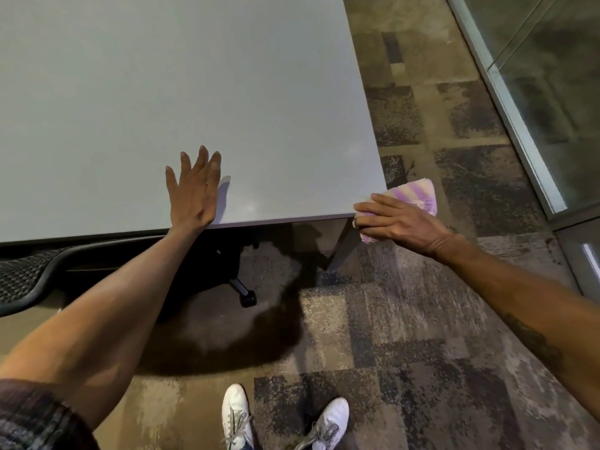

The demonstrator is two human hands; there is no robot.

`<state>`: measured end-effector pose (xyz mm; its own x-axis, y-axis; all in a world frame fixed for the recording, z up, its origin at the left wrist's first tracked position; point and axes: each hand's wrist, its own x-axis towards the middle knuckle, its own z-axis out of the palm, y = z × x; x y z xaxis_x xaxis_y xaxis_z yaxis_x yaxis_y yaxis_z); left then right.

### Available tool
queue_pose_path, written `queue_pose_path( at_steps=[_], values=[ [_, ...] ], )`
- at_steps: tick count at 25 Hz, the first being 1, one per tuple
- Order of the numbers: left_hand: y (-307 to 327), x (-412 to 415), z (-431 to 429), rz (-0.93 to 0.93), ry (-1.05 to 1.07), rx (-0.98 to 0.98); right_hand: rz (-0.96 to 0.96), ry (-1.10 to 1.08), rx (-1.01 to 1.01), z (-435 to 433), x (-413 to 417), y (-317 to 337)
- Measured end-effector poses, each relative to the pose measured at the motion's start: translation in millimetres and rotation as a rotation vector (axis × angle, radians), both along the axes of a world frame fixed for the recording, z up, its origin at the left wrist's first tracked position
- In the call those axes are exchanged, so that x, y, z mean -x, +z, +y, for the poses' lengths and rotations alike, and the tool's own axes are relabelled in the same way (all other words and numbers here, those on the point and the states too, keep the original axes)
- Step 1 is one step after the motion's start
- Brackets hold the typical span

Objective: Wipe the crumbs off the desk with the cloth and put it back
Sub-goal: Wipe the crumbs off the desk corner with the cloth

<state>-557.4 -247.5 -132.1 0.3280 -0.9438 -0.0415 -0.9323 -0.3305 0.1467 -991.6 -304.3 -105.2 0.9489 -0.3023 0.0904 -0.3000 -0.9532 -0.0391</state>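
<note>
A pale grey desk (194, 92) fills the upper left of the head view. My left hand (194, 190) lies flat on it near the front edge, fingers spread, holding nothing. My right hand (401, 222) grips a folded purple-and-white striped cloth (415, 193) at the desk's front right corner. The cloth sits just past the corner, over the carpet. No crumbs show on the desk surface.
A black mesh office chair (29, 277) is tucked under the desk at left, one caster (248, 300) showing. Patterned carpet (406, 319) covers the floor. A glass wall with a metal frame (519, 141) runs along the right. My white shoes (237, 417) stand below.
</note>
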Motion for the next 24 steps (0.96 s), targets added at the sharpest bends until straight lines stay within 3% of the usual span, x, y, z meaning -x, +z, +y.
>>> queue_pose_path(
  at_steps=[3,6,8,11,14,16,19,24],
  values=[
    [3.8,3.7,-1.5,0.016,0.014,0.019,0.107,-0.185,0.137,10.1,46.0,-4.5],
    [8.6,8.4,0.6,0.027,0.024,0.042,0.102,-0.561,0.011,26.2,89.5,-10.4],
    [14.0,14.8,-5.8,0.061,0.066,0.059,-0.135,-0.833,-0.319,34.8,81.1,-14.5],
    [20.1,43.3,-19.1,0.124,0.23,0.124,-0.79,-1.291,-0.976,28.5,46.1,-15.6],
    [14.9,55.7,-21.1,0.073,0.259,0.153,-1.088,-1.324,-1.611,11.1,30.2,-17.3],
    [10.8,52.2,-22.0,0.065,0.259,0.164,-1.142,-1.295,-1.8,-0.2,29.5,-15.4],
    [6.9,48.2,-23.4,0.0,0.261,0.099,-1.211,-1.304,-1.971,-21.6,13.3,-13.3],
    [6.0,49.6,-24.3,-0.043,0.256,0.057,-1.371,-1.515,-1.961,-58.1,-33.6,-26.0]
  ],
)
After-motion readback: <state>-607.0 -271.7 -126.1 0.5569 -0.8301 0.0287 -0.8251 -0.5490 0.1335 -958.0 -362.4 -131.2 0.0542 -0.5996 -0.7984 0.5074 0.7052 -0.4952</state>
